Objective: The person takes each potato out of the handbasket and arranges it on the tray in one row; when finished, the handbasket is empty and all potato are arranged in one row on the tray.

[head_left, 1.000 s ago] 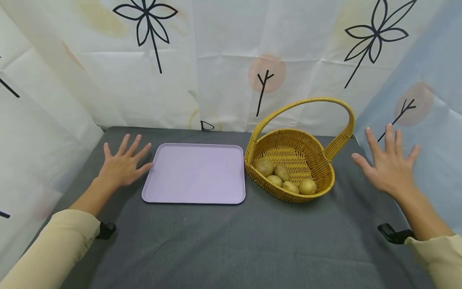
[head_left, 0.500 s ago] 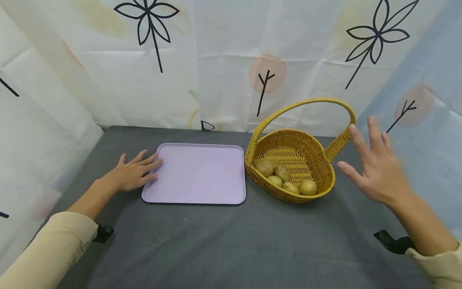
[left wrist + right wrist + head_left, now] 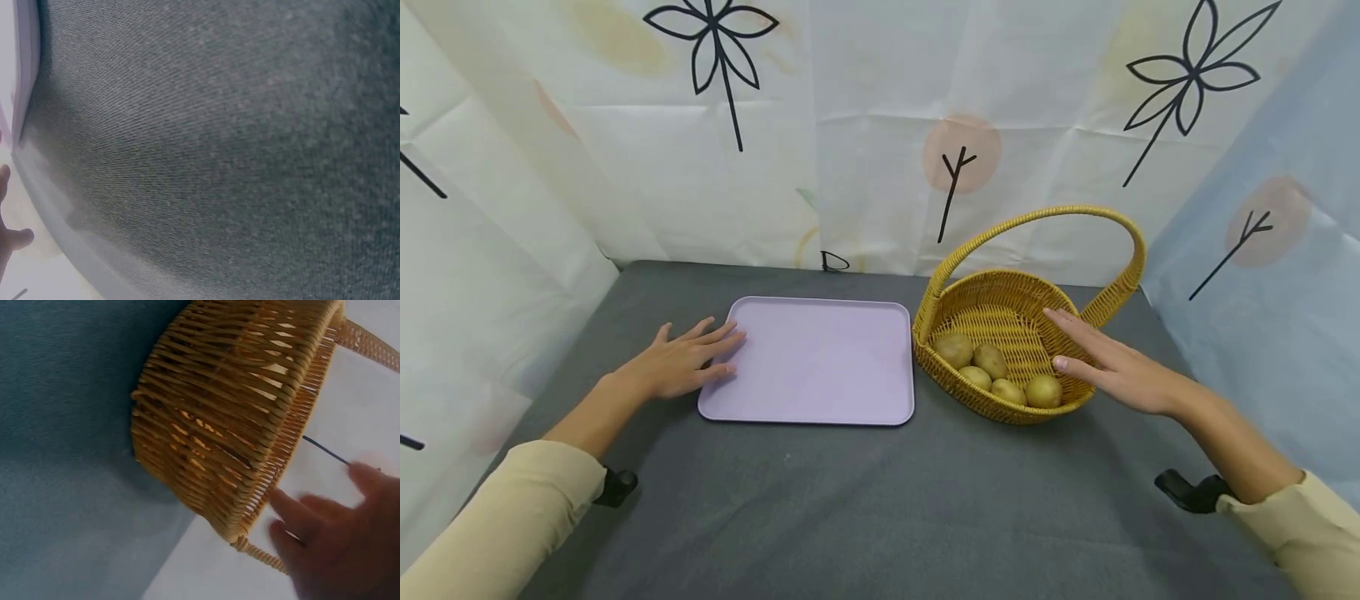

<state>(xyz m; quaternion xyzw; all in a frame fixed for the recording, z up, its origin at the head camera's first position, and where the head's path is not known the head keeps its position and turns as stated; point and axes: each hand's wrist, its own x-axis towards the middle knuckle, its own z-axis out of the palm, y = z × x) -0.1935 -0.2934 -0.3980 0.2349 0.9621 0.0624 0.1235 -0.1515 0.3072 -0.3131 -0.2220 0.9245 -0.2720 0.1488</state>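
My left hand (image 3: 681,364) lies over the left edge of a lilac rectangular tray (image 3: 820,360), fingers spread and straight. Only a bit of that hand shows at the left border of the left wrist view, near the tray's rim (image 3: 25,69). Over the right rim of a yellow wicker basket (image 3: 1000,300) reaches my right hand (image 3: 1112,367), its fingers extended and holding nothing. Several potatoes (image 3: 990,361) lie in the front part of the basket; one potato (image 3: 1043,391) is just left of the right thumb. In the right wrist view the woven side (image 3: 212,419) hides the potatoes.
A grey cloth (image 3: 865,500) covers the table. The basket's tall arched handle (image 3: 1037,214) rises above it, close in front of a white patterned curtain (image 3: 865,150). More curtain (image 3: 1285,333) hangs at the right side. Each wrist wears a black strap.
My right hand has swung left and inward from beside the basket to over its right rim. The left hand has shifted right onto the tray's left edge. Tray and basket stay put.
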